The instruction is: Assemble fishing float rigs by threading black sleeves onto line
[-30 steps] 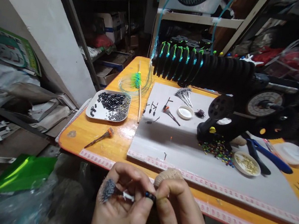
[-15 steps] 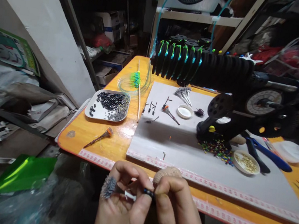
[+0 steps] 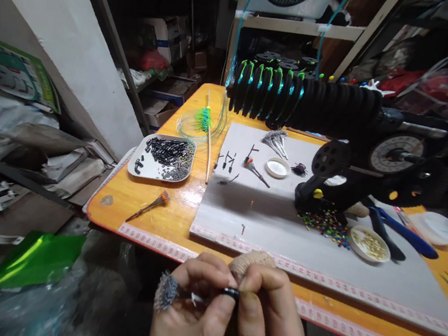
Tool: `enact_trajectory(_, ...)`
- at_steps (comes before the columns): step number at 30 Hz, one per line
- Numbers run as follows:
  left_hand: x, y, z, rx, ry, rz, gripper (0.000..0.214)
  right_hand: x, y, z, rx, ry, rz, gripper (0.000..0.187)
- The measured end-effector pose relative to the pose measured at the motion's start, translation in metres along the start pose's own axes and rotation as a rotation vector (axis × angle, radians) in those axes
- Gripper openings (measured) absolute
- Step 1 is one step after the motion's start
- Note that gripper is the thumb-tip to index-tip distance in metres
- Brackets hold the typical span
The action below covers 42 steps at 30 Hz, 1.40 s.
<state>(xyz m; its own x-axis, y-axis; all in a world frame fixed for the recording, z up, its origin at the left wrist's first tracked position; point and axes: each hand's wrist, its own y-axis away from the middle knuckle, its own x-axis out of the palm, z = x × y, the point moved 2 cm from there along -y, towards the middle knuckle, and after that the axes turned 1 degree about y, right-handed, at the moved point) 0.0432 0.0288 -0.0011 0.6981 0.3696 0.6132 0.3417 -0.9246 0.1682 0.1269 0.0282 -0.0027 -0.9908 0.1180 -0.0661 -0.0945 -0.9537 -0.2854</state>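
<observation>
Low in the head view, in front of the orange table's near edge (image 3: 143,229), my two hands meet. My left hand (image 3: 188,320) is closed round a bundle of thin grey wire pieces (image 3: 165,292) that fans out at its left side. My right hand (image 3: 268,320) pinches a small black tube (image 3: 230,292) against the left thumb and fingers. A white bit (image 3: 195,298) shows between bundle and tube. A tan rounded object (image 3: 250,260) sits just behind my fingers.
A grey mat (image 3: 282,227) covers the table. On it stand a black winding machine with spools (image 3: 313,105), coloured beads (image 3: 327,224), a dish of gold bits (image 3: 369,245), blue pliers (image 3: 403,231) and a white cap (image 3: 277,167). A white tray of black tubes (image 3: 164,158) lies left.
Both hands have shifted slightly right and lower, staying together. The bundle and the black tube remain pinched between them.
</observation>
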Motion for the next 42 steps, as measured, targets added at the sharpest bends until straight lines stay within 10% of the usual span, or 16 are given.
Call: enact_trajectory(42,-0.006,-0.009,-0.019,0.133,-0.223,0.013,0.017,-0.001,-0.010,0.011,-0.123,0.086,0.095,0.013)
